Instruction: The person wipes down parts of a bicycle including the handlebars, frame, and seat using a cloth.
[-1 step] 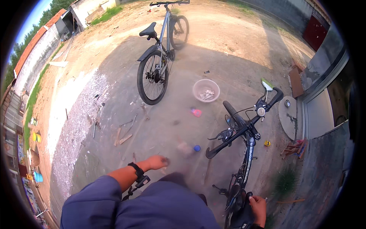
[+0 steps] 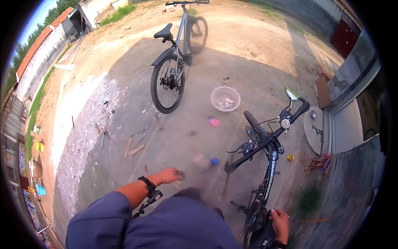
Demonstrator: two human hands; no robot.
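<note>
My left hand [image 2: 169,175] hangs over the ground left of my body, its fingers curled round something small and dark that I cannot make out. A black wristband device sits on that wrist. To my right stands a black bicycle [image 2: 270,166] with its handlebar pointing away from me. My right hand [image 2: 280,223] is at the right edge of its black saddle [image 2: 263,232], thumb against the saddle and fingers bent. Part of a handlebar [image 2: 143,207] shows under my left forearm. Ahead on the ground lie a blue round cap [image 2: 214,161] and a pink object [image 2: 214,123].
A grey bicycle [image 2: 170,79] stands ahead. A pale pink basin [image 2: 225,99] holds whitish pieces. Wood strips [image 2: 134,150] and tools [image 2: 145,132] lie at left. Right, near the doorway, are a round slab [image 2: 314,130], a small stool [image 2: 319,163] and a yellow item [image 2: 290,157].
The view has shifted very slightly, so the bicycles and basin sit a little further right in the picture. Both hands stay in nearly the same places.
</note>
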